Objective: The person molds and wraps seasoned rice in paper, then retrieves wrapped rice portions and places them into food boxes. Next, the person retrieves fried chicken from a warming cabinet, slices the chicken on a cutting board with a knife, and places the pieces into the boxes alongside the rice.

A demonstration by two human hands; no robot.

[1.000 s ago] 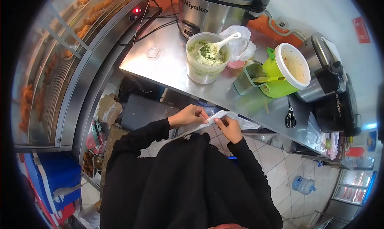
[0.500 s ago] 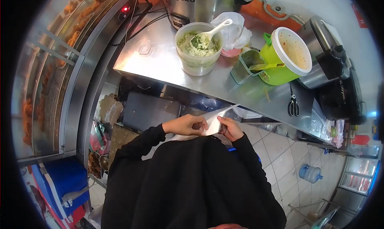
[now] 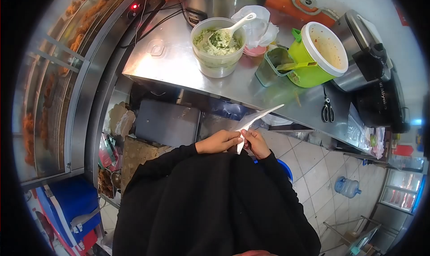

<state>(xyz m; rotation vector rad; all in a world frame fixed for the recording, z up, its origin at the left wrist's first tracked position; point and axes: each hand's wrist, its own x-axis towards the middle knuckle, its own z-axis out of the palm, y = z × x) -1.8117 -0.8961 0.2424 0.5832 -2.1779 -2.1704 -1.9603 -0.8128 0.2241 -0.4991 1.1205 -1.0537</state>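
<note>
Low in front of my body, both hands are closed on a thin white paper-like sheet or bag, seen nearly edge-on. My left hand pinches its near part from the left. From the right, my right hand grips the same part, thumb on top. The far end of the white sheet points up and right toward the counter's front edge. Whether it is one layer or several, I cannot tell. Beyond it on the counter stands a clear tub of rice with green bits, a white serving spoon resting inside.
The steel counter holds a green bucket, a small green container, black-handled scissors and steel cookers. A glass case of fried food stands left. A water jug lies on the tiled floor.
The white sheet has turned from showing its flat side to nearly edge-on. My left hand has moved right and closed on it beside my right hand. The view has shifted slightly.
</note>
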